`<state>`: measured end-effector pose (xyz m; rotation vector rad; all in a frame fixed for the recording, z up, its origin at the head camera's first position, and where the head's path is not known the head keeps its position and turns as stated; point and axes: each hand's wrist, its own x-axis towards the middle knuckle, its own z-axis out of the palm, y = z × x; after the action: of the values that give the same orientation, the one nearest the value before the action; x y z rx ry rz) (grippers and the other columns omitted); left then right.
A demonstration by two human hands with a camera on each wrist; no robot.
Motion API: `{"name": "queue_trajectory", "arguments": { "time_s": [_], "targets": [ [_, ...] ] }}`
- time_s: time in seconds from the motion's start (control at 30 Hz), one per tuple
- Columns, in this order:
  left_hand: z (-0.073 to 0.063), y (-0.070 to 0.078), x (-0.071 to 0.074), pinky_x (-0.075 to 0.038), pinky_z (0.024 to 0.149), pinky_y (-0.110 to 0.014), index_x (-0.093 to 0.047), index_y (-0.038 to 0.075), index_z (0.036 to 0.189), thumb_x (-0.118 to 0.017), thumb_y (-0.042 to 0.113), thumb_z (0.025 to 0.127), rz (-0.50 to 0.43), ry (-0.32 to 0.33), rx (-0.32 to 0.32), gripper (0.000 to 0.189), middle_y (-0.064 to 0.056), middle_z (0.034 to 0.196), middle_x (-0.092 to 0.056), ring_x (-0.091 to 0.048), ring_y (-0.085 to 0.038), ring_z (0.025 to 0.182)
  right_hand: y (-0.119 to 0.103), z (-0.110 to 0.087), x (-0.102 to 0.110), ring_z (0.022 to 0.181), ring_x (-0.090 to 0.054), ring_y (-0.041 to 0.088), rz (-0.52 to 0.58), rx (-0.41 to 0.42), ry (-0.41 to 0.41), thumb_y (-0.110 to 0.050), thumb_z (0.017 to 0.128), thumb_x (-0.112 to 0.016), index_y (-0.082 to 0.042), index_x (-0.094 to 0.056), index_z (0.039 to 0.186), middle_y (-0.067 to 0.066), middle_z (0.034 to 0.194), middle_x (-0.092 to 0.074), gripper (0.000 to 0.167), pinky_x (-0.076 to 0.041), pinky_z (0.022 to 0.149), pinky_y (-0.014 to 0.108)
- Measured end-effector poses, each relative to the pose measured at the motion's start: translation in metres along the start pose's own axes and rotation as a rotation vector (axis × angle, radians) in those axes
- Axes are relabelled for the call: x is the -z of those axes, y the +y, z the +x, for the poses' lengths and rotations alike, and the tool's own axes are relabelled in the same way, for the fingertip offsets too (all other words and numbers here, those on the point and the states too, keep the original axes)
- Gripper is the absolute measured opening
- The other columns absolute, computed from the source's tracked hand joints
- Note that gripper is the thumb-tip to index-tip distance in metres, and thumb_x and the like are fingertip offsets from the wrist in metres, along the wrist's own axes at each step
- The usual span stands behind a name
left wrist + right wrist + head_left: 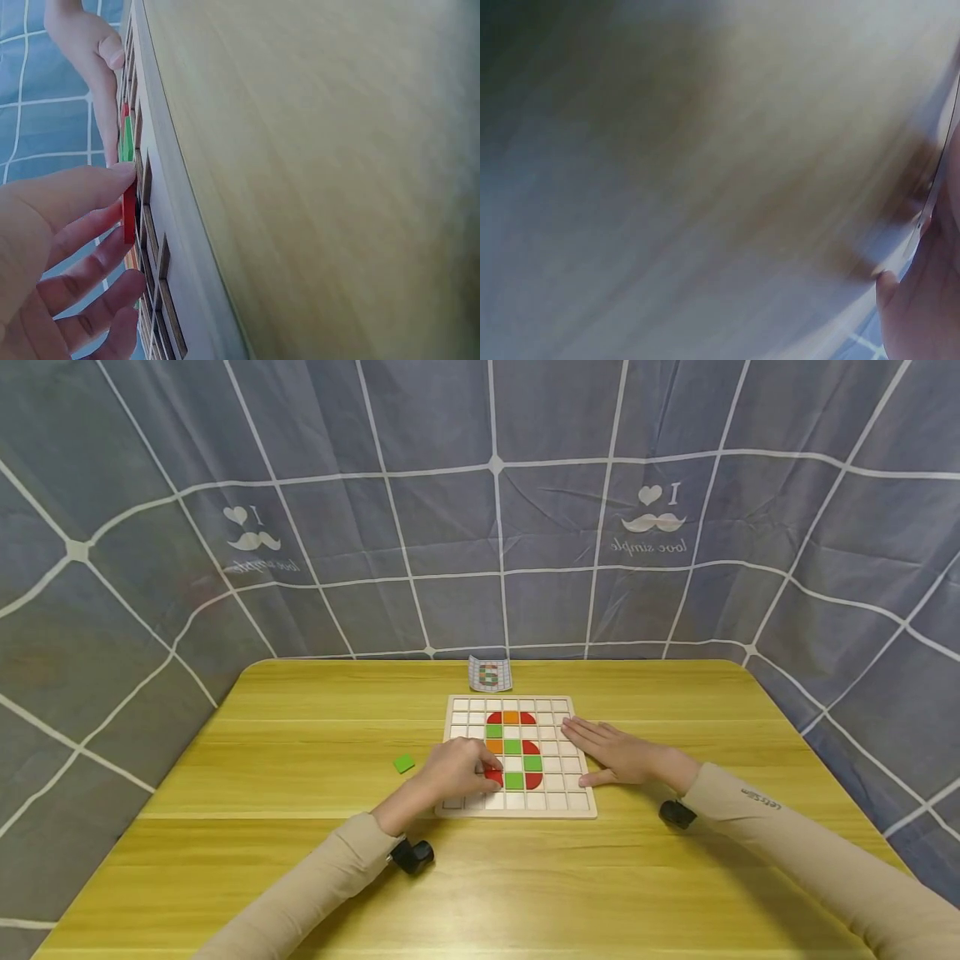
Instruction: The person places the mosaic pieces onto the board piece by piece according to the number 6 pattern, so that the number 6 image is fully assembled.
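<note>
A wooden grid board [555,800] lies on the table, holding red rounded, green and orange square tiles in an S-like figure. My left hand [459,767] is over its lower left part, and between thumb and fingers it pinches a red tile [129,217] with a rounded corner. In the left wrist view that tile stands right at the grid, beside a green tile [127,139]. On the board's right edge rests my right hand [622,753], fingers straight and thumb spread. Only part of the right hand [922,300] shows in the right wrist view.
A loose green square tile [403,764] lies left of the board. Behind the board a small pattern card [490,675] shows a similar coloured figure on a grid. A grey curtain [450,527] with white lines surrounds the yellow wooden table [300,735].
</note>
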<state>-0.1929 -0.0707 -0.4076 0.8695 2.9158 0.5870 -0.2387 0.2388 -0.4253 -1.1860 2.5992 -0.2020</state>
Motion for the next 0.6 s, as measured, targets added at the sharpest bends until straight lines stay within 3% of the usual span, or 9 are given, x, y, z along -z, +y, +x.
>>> {"name": "queue_trajectory", "arguments": {
  "time_s": [0.27, 0.6],
  "targets": [
    [-0.0004, -0.0014, 0.0011, -0.045, 0.065, -0.026, -0.077, 0.014, 0.101, -0.078, 0.025, 0.080, -0.024, -0.027, -0.034, 0.024, -0.001, 0.106, -0.072, -0.060, -0.011, 0.087, -0.0018, 0.0002, 0.0005, 0.148, -0.007, 0.038, 0.003, 0.009, 0.008, -0.047, 0.096, -0.051, 0.000, -0.010, 0.154, 0.018, 0.161, -0.004, 0.085, -0.013, 0.116, 0.059],
    [-0.0022, -0.0052, 0.0012, -0.038, 0.058, -0.022, -0.076, 0.015, 0.105, -0.075, 0.024, 0.082, -0.023, -0.053, -0.069, 0.025, 0.000, 0.104, -0.070, -0.051, -0.009, 0.077, -0.0032, 0.0002, 0.0015, 0.148, -0.006, 0.038, -0.005, 0.006, 0.002, -0.048, 0.096, -0.050, 0.001, -0.009, 0.153, 0.019, 0.161, -0.004, 0.085, -0.013, 0.116, 0.058]
  ]
}}
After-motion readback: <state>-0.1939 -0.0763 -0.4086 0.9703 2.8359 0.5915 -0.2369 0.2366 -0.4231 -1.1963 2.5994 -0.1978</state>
